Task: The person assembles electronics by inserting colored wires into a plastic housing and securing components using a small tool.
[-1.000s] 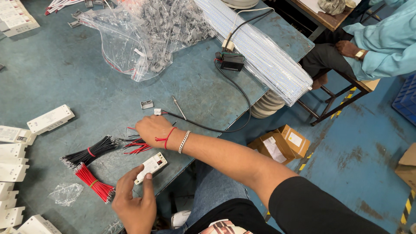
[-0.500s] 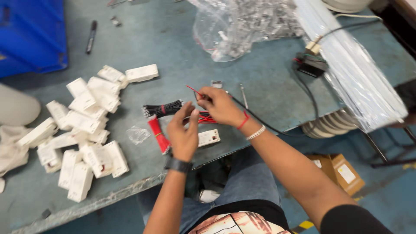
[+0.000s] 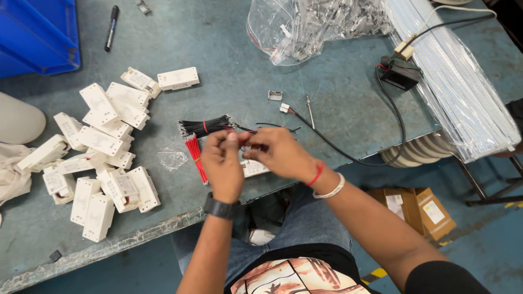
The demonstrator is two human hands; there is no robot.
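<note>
While both hands pinch a thin red wire [image 3: 243,132] above the worktop [image 3: 327,81] | left hand [image 3: 222,162], right hand [image 3: 278,153] clenched on it | red-and-black wire bundles [image 3: 201,130] at ten o'clock | advice: grip near the tip, keep it taut.

a blue bin [image 3: 35,35] fills the upper left of my view, with a black marker [image 3: 111,27] just right of it. a heap of white plastic housings [image 3: 98,149] covers the left of the grey-green table [image 3: 234,60]. a clear bag of small metal parts [image 3: 310,24] sits at the top, long wrapped tubes [image 3: 457,81] run down the right, and cardboard boxes [image 3: 417,209] stand on the floor at lower right.
</note>
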